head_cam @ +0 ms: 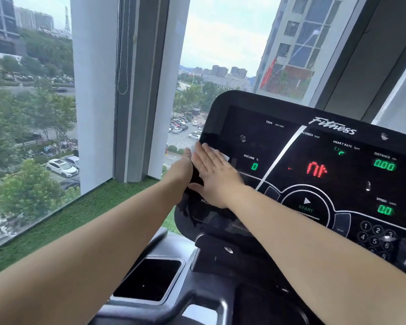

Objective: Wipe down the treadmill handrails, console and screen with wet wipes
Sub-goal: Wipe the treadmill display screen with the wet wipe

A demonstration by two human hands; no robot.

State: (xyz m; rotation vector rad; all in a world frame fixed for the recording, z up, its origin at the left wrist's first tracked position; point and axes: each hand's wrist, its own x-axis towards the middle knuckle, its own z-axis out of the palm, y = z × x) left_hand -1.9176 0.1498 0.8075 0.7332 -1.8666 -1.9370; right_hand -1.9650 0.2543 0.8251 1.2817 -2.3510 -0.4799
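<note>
Nearest: tray (150, 277). Next: my left hand (182, 170) at console (244, 99) left edge, fingers hidden behind it, grip unclear. My right hand (215, 174), flat, fingers straight, presses wet wipe (224, 157) onto screen (263, 141) left side. Farthest: window (33, 90).

Both my arms are bare skin all the way: left forearm (92, 242) and right forearm (314, 242) show uncovered from the btm edge up to the wrists, smooth and even. They look v. thick near the cam and taper hard toward the wrists, wide lens doing that. Left hand (184, 165) is bare, seen mostly edge-on so just a narrow shape, fingers hidden. Right hand (217, 175) is bare too, back of it showing, knuckles soft, fingers slim & fairly long; nails too blurry to tell
</note>
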